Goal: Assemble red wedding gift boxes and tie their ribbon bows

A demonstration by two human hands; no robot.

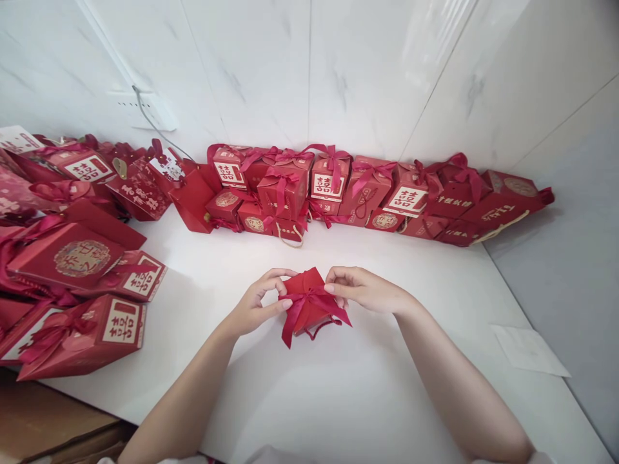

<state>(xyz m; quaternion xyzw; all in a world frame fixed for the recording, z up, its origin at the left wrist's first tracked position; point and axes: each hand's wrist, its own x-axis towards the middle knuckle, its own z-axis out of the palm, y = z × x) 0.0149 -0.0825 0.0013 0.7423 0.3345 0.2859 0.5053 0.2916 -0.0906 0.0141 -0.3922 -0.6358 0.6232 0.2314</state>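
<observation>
A small red gift box (pixel 309 316) stands on the white table, a dark pink ribbon (pixel 309 297) tied in a bow across its top. My left hand (pixel 261 301) is at the left side of the bow, thumb and fingers pinching the ribbon's left loop. On the other side, my right hand (pixel 360 288) pinches the right loop between thumb and forefinger. Two ribbon tails hang down the front, and a dark red cord handle (pixel 323 327) shows at the box's lower right.
Stacked red boxes with ribbons (pixel 329 187) line the marble wall. More red boxes (pixel 72 258) crowd the table's left side. A white paper (pixel 529 349) lies at the right, cardboard (pixel 48 415) at lower left. A cable (pixel 155 125) runs from a wall socket.
</observation>
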